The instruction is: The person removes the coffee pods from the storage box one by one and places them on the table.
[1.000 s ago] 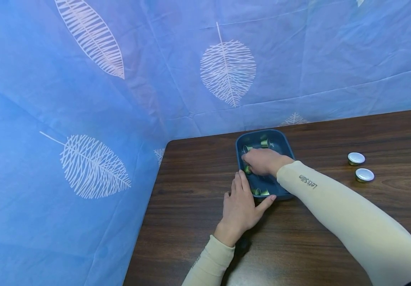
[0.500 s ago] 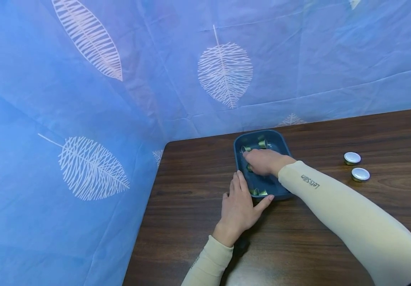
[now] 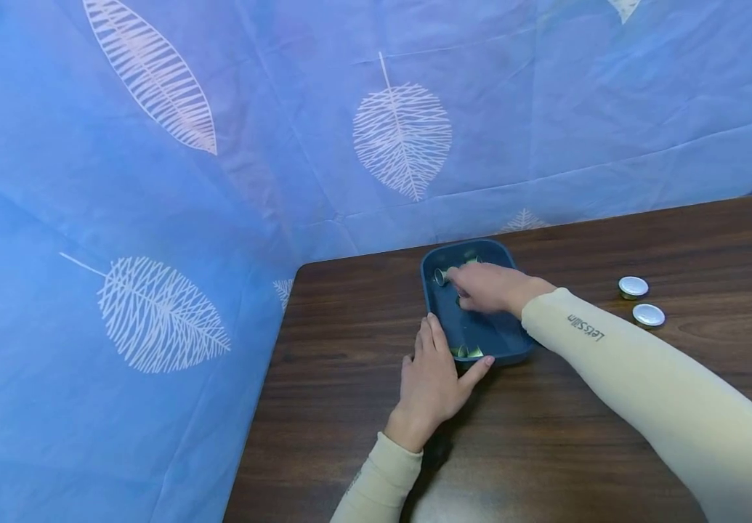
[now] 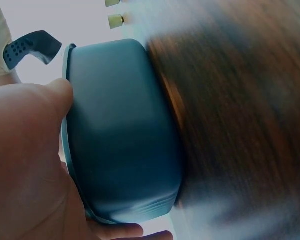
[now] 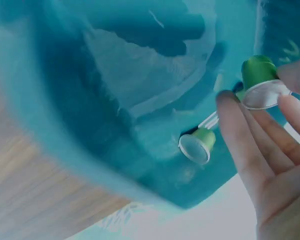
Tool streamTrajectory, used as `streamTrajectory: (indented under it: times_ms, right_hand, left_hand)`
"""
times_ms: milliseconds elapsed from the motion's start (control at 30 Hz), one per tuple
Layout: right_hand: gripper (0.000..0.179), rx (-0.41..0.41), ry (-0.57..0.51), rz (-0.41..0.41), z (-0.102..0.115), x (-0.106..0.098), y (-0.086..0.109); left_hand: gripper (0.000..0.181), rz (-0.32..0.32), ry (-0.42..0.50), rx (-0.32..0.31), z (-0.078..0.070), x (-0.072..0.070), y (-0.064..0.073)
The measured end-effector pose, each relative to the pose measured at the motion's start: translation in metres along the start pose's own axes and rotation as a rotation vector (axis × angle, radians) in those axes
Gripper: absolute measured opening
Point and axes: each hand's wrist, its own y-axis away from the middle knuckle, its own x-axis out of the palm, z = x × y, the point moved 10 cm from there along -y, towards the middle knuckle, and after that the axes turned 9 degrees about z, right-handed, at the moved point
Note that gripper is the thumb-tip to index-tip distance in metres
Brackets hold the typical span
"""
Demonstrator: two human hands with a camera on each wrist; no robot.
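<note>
My right hand (image 3: pixel 495 286) is inside a dark blue plastic tray (image 3: pixel 490 334), near its far end. In the right wrist view its fingertips pinch a green coffee capsule (image 5: pixel 260 82) with a pale, flat lid. Another green capsule (image 5: pixel 197 145) lies on its side on the tray floor, close by the fingers. My left hand (image 3: pixel 426 383) rests against the tray's near left corner, fingers straight along the left side and thumb along the front rim (image 4: pixel 75 170). Close to that corner, inside, lie more capsules (image 3: pixel 467 351). A further one (image 3: pixel 471 258) is partly hidden behind the right hand.
Two capsules with white lids facing up, a farther one (image 3: pixel 633 286) and a nearer one (image 3: pixel 648 314), stand on the brown wooden table (image 3: pixel 336 327) to the right of the tray. A blue leaf-print cloth (image 3: pixel 271 145) hangs behind and left of the table.
My right hand has shifted to the right within the tray, uncovering more of the capsule by the left wall. The left hand stays at its corner. The head view has turned slightly.
</note>
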Motion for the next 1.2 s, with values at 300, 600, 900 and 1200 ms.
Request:
streamTrajectory:
  times_ms: [300, 600, 900, 1200]
  right_hand:
    - [0.039, 0.064, 0.014, -0.152, -0.022, -0.027, 0.027]
    - [0.034, 0.126, 0.077, -0.192, -0.047, -0.05, 0.06]
    - [0.022, 0.182, 0.083, -0.216, -0.085, -0.058, 0.096]
    - [0.034, 0.262, 0.095, -0.191, -0.123, -0.046, 0.113]
  left_hand:
    - [0.114, -0.003, -0.013, -0.009, 0.0, 0.001, -0.001]
    - [0.114, -0.005, -0.008, -0.009, -0.001, 0.001, 0.0]
    - [0.114, -0.004, -0.001, -0.006, 0.001, 0.001, -0.001]
    - [0.115, -0.008, 0.02, -0.013, -0.001, 0.001, 0.0]
